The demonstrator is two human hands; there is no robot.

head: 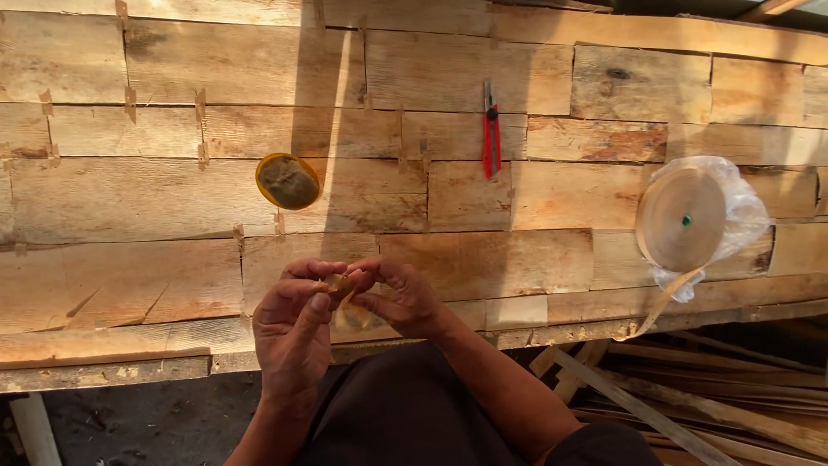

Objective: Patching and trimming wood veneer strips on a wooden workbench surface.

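Left hand (291, 332) and right hand (401, 298) pinch a small tan strip piece (338, 285) between fingertips above the plank bench edge (129, 345); keep it taut, pads close, no twist.

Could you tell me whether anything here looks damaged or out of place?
The tape roll in torn plastic wrap has its loose end dangling over the wooden panel's front edge. The panel's veneer pieces show gaps and ragged edges.

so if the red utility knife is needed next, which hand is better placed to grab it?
Right, probably. The red utility knife lies up and to the right of both hands. The right hand is nearer it; the left hand would have to cross over. Both pinch the small tape piece.
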